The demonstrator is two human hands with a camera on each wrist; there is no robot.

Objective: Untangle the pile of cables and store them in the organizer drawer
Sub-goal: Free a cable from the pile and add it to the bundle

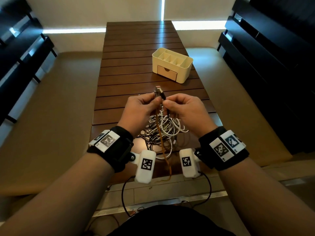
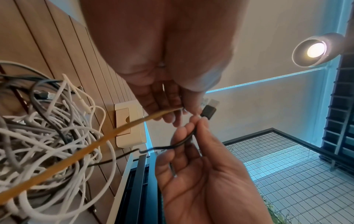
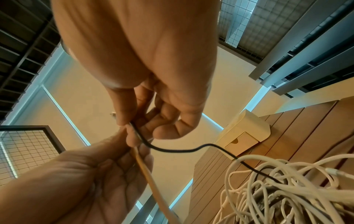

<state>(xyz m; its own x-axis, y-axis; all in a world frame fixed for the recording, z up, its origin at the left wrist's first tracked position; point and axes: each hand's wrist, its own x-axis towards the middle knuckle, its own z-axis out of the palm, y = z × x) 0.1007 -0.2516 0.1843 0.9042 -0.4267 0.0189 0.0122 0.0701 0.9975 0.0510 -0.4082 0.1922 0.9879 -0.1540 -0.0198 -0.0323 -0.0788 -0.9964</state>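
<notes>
A tangled pile of white, grey and dark cables [image 1: 162,132] [image 2: 47,136] [image 3: 287,189] lies on the wooden slat table [image 1: 136,40] near its front edge. Both hands are raised just above it, close together. My left hand [image 1: 157,100] [image 2: 179,109] [image 3: 134,145] pinches an orange cable [image 1: 166,160] [image 2: 95,145] [image 3: 153,186] just below its plug. My right hand [image 1: 167,103] [image 2: 198,122] [image 3: 128,122] pinches a black cable [image 2: 184,141] [image 3: 178,150] under its USB plug [image 1: 162,94] [image 2: 209,110]. Both cables trail down into the pile. The cream organizer [image 1: 172,65] [image 2: 130,125] [image 3: 247,133] stands farther back, right of centre, its drawer [image 1: 167,73] closed.
Dark shelving [image 1: 272,57] flanks the table on the right, and more dark shelving [image 1: 22,57] on the left. The orange cable's tail hangs over the table's front edge [image 1: 168,178]. Bare slats lie between the pile and the organizer.
</notes>
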